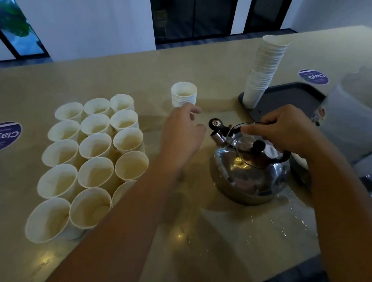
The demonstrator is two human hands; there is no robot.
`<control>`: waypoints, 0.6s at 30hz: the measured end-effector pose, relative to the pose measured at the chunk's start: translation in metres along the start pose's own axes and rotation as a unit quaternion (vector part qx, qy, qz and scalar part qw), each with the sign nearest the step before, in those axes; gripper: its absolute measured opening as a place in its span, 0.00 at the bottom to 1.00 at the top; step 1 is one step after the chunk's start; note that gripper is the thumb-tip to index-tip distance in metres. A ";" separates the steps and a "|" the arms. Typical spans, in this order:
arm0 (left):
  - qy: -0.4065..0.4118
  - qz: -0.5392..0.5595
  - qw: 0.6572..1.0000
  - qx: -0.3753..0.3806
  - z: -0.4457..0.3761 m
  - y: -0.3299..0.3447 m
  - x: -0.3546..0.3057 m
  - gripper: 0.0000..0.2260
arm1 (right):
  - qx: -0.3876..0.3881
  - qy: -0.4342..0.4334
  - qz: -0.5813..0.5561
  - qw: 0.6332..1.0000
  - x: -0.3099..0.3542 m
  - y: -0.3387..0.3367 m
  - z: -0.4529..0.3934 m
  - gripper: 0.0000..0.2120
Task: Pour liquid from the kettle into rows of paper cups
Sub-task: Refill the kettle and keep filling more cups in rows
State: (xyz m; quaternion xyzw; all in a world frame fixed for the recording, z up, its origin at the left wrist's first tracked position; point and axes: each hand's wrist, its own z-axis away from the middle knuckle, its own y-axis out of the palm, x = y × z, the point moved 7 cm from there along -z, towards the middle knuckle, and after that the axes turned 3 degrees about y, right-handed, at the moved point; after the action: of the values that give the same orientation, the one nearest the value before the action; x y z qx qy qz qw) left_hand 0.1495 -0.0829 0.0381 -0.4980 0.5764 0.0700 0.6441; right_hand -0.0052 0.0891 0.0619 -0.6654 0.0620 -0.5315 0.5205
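Kettle: your steel kettle (247, 170) sits on the counter (185, 257), right of the cup block, spout (217, 129) aimed up and left toward the far side, so a lift and a swing left would line it up for pouring.
Right hand: your right hand (283, 130) is curled over the thin wire handle (239, 126); the fingers wrap it from above, a grip made for lifting, though the kettle looks to be resting on the counter.
Left hand: your left hand (181, 130) hovers just beside the spout cap, fingers loosely bent and holding nothing, close to the short stack of cups (184, 94). Whether it's going for the cap or the stack, I can't tell.
Rows of cups: the paper cups (93, 159) stand packed rim to rim in three columns, left of your forearm. Tight spacing keeps the spout's travel short. Whether there's liquid in them is hard to read in this dim light.
Spares: a tall leaning stack (265, 70) rests on the dark tray (295, 97), well clear of the pour.
Watch: droplets glint on the counter by the kettle, so it may be slick.
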 end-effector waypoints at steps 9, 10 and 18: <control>-0.138 0.075 0.978 -0.136 -0.027 0.020 0.023 0.42 | -0.051 0.037 -0.015 0.998 -0.026 -0.015 0.004 0.28; -0.172 0.099 0.970 -0.143 -0.032 0.023 0.029 0.44 | -0.052 0.039 -0.015 0.998 -0.027 -0.016 0.003 0.28; -0.241 0.154 0.946 -0.156 -0.063 0.051 0.062 0.53 | -0.033 0.025 0.032 0.999 -0.026 -0.015 0.004 0.24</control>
State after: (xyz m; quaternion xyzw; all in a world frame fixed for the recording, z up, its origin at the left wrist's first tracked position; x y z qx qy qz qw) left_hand 0.0934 -0.1336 -0.0311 -0.4654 0.4560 0.3750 0.6594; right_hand -0.0207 0.1148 0.0571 -0.6667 0.1137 -0.5287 0.5129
